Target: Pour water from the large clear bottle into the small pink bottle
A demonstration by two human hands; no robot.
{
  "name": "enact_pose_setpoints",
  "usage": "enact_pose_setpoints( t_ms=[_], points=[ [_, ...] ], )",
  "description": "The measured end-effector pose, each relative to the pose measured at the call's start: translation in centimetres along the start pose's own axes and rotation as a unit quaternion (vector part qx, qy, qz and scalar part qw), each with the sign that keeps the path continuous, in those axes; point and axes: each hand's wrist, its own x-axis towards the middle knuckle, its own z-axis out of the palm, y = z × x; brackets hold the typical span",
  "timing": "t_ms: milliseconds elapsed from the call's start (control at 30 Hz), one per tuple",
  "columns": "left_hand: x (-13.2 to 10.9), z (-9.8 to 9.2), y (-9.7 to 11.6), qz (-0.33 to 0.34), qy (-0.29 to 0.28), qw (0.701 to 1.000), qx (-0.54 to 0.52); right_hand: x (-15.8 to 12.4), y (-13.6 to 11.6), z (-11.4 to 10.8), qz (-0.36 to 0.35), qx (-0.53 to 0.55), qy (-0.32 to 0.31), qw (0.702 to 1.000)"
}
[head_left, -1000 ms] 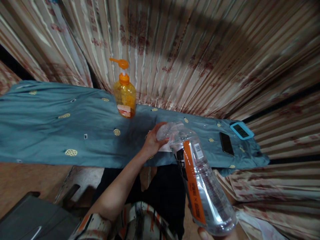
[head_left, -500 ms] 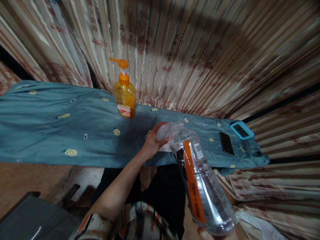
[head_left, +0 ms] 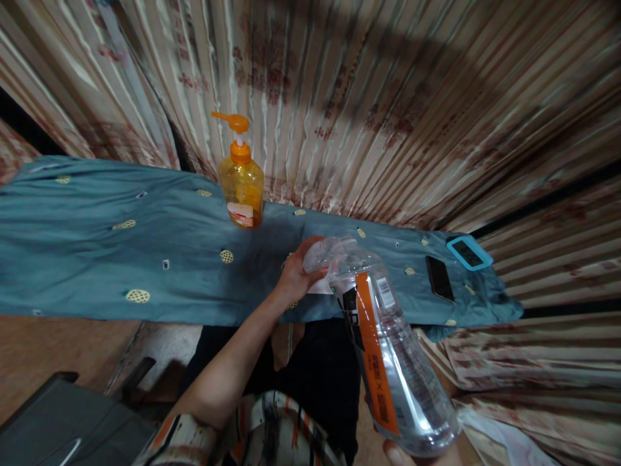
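My left hand [head_left: 294,275] is closed around a small clear plastic container [head_left: 315,255], held tilted just above the cloth. A large clear plastic bottle [head_left: 388,353] with an orange and black label slants down toward it, its top end at the container. Whether the two touch at the mouth cannot be made out. My right hand [head_left: 400,455] grips this bottle from below near its base, with most of its fingers hidden behind it. Something flat and white [head_left: 320,286] shows under the container.
A yellow pump bottle [head_left: 242,191] with an orange pump stands at the back of the table, covered by a blue-green pineapple-print cloth [head_left: 97,259]. To the right lie a black phone [head_left: 440,279] and a light-blue framed device [head_left: 469,252]. A pleated curtain [head_left: 310,97] hangs behind.
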Motion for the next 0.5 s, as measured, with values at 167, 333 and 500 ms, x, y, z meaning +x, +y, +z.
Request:
enact_pose_setpoints(
  t_ms=[167,333,500],
  points=[
    [0.02,-0.01,0.18,-0.004,-0.002,1.000,0.002,0.08,-0.15,0.11,-0.001,-0.005,0.001,1.000],
    [0.02,0.06,0.03,-0.011,-0.001,1.000,-0.004,0.17,-0.27,0.09,-0.002,-0.008,0.001,1.000],
    [0.03,0.13,-0.12,-0.009,0.001,1.000,-0.008,0.13,-0.21,0.05,-0.003,-0.006,0.000,1.000]
  ],
)
